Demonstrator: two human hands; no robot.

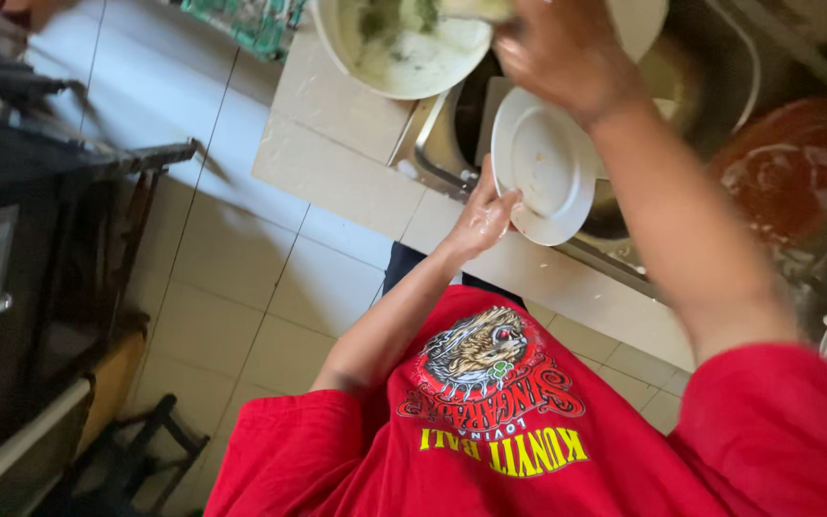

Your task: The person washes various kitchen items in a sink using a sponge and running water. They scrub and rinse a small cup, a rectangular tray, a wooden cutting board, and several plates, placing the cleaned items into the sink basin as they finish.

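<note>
Left hand [480, 218] grips empty white plate [545, 165] | right hand [559, 48] blurred, grip unclear | bowl [404, 57]: soapy water, perhaps

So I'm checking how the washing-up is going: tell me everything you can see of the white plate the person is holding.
The white plate is round and smooth, likely ceramic or melamine, with a broad rim around a shallow centre that shows faint smears. It is tilted up, its face turned toward the camera, over the edge of the metal sink. The left hand grips its lower rim; the right hand, blurred, is above its upper edge, contact unclear.
</note>
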